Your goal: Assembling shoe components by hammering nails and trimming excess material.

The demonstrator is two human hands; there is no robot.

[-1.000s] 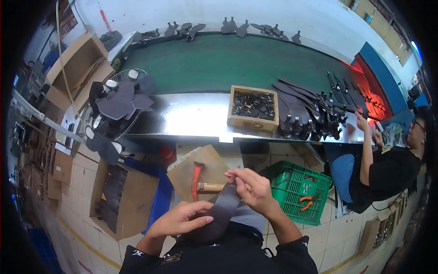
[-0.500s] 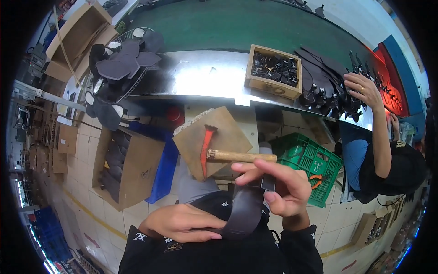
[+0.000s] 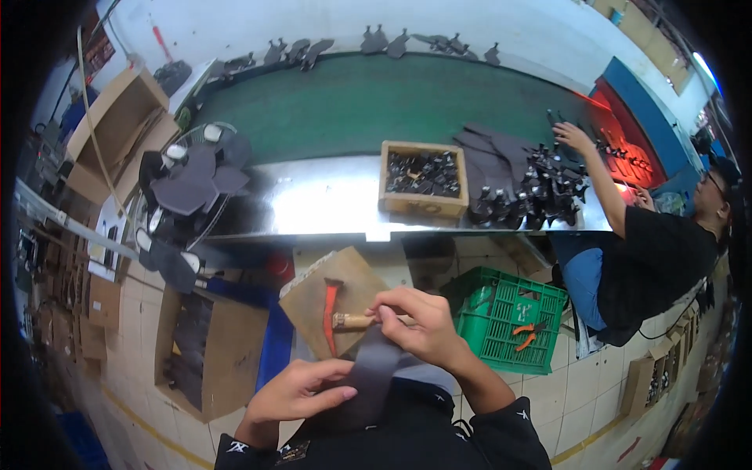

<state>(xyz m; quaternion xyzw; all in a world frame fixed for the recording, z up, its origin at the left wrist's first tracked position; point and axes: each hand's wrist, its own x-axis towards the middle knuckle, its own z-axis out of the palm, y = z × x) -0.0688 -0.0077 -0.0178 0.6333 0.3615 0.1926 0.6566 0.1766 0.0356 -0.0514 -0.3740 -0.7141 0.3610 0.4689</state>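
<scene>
A dark grey, flexible flat piece (image 3: 372,377) hangs in front of my body, curved and smeared by motion. My left hand (image 3: 301,394) is closed on its left edge between thumb and fingers. At its upper end, my right hand (image 3: 423,325) pinches it; whatever else lies in those fingertips is hidden. Just beyond, a hammer (image 3: 332,312) with an orange head and wooden handle rests on a square tan board (image 3: 313,286). Part of the handle is behind my right fingers.
A wooden box (image 3: 427,205) of small dark metal parts stands on the metal table edge, before a green belt (image 3: 329,102). A wire basket (image 3: 205,223) holds grey pieces. A co-worker's hand (image 3: 576,137) reaches over black parts. Below are a green crate (image 3: 509,321) and a cardboard box (image 3: 235,352).
The view has tilted up, showing more of the belt. My right hand has turned over and moved left to beside the hammer handle. The grey piece now hangs straighter.
</scene>
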